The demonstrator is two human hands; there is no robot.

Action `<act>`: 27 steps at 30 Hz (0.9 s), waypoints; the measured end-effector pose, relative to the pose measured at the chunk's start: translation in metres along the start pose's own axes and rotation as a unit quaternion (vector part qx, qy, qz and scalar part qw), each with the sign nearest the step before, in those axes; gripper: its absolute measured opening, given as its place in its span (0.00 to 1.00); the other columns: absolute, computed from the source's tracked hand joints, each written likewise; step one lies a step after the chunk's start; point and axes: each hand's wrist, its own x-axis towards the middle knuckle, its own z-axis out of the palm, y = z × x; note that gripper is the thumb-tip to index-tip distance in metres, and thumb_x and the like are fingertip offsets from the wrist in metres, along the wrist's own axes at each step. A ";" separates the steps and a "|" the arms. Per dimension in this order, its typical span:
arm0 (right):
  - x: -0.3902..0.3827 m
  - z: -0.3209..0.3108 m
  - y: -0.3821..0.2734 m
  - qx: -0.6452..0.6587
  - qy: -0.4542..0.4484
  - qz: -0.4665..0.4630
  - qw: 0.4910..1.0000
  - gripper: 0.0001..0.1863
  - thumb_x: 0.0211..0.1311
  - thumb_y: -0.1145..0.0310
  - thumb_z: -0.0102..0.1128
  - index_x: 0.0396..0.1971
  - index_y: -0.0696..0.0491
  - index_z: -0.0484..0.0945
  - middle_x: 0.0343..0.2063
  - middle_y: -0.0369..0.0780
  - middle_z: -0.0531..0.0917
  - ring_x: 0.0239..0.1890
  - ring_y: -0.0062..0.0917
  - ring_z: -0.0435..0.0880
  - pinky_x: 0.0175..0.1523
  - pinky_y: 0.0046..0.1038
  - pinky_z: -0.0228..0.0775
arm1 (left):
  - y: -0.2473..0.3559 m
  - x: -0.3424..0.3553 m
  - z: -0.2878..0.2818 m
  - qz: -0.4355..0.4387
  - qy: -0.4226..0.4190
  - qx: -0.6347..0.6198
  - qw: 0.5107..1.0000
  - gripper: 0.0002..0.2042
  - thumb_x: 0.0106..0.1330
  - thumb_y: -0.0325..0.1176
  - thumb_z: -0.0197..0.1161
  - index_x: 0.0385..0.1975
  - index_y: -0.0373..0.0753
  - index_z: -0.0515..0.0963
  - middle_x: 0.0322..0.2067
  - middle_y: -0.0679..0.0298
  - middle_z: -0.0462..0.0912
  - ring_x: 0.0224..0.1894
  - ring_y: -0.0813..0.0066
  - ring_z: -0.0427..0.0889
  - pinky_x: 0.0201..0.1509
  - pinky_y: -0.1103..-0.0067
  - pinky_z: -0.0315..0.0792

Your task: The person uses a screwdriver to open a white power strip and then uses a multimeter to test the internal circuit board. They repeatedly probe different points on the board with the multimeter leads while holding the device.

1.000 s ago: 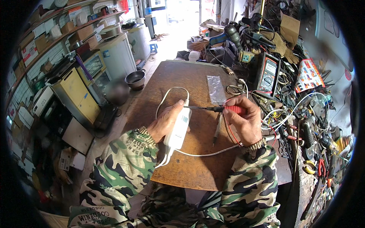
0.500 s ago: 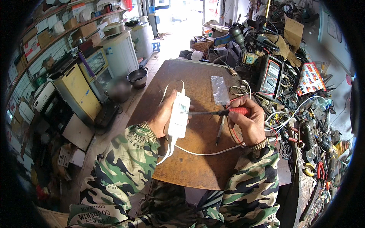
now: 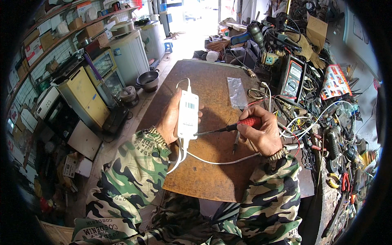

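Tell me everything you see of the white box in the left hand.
The white box looks plastic: a slim rounded block, barcode face showing, cords leaving both ends. The left hand holds it above the table; the red-handled tool has its tip at the box's lower right edge, contact unclear.

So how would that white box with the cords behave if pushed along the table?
The white box would probably slide rather than roll, since its visible face looks flat. Its casing seems stiff, showing no bend in the left hand. The white cords at its ends curve, so they'd likely flex and drag.
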 end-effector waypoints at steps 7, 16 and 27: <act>-0.003 0.014 0.001 -0.043 0.021 -0.025 0.999 0.09 0.54 0.75 0.67 0.33 0.57 0.76 0.24 0.32 0.77 0.29 0.13 0.75 0.34 0.19 0.69 | 0.002 -0.003 0.000 -0.016 0.027 0.036 0.999 0.26 0.67 0.58 0.55 0.47 0.39 0.74 0.35 0.59 0.81 0.35 0.69 0.83 0.35 0.74 0.80; -0.003 0.014 0.003 -0.080 0.033 -0.003 0.996 0.11 0.59 0.69 0.69 0.33 0.59 0.76 0.20 0.31 0.78 0.23 0.15 0.75 0.29 0.21 0.68 | -0.004 -0.004 0.001 -0.001 0.066 0.019 0.998 0.20 0.67 0.50 0.57 0.48 0.40 0.73 0.38 0.60 0.81 0.35 0.70 0.83 0.35 0.72 0.81; 0.001 0.006 0.010 -0.154 -0.091 -0.162 0.970 0.09 0.55 0.76 0.70 0.30 0.59 0.77 0.36 0.38 0.80 0.35 0.16 0.77 0.36 0.22 0.68 | 0.002 -0.008 -0.007 -0.002 0.048 0.063 0.997 0.19 0.66 0.49 0.57 0.46 0.40 0.73 0.36 0.61 0.80 0.32 0.71 0.81 0.34 0.70 0.81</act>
